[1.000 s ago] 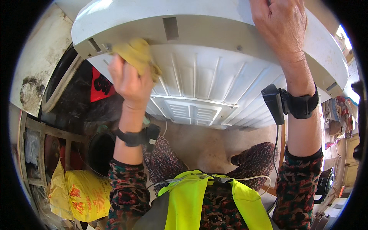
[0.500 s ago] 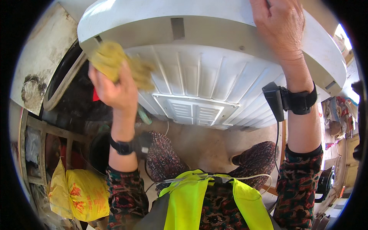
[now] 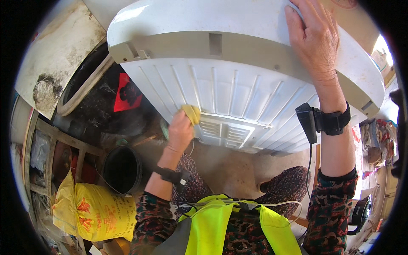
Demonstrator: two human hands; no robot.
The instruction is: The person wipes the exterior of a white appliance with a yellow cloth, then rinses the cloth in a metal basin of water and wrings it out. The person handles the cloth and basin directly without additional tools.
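My left hand (image 3: 180,125) holds a crumpled yellow cloth (image 3: 191,114) against the white ribbed back panel (image 3: 229,89) of a large appliance, just left of its louvred vent plate (image 3: 233,134). My right hand (image 3: 314,40) grips the top edge of the appliance's curved white top (image 3: 191,15), fingers over it and thumb on the surface. A beige band (image 3: 248,49) with slots runs under the top. Both my wrists carry black straps with small devices; a cable hangs from the right one.
A stained white board (image 3: 59,46), black tub (image 3: 85,119), wooden rack (image 3: 55,136), black bucket (image 3: 123,170) and yellow sack (image 3: 97,212) are on the left. Clutter (image 3: 378,148) and a black pot-like object (image 3: 359,214) line the right. My legs stand on a concrete floor (image 3: 229,170).
My left hand with the cloth has moved down from the beige band to the lower ribbed panel and rightward. The appliance appears slightly lower in view. My right hand stays on the top.
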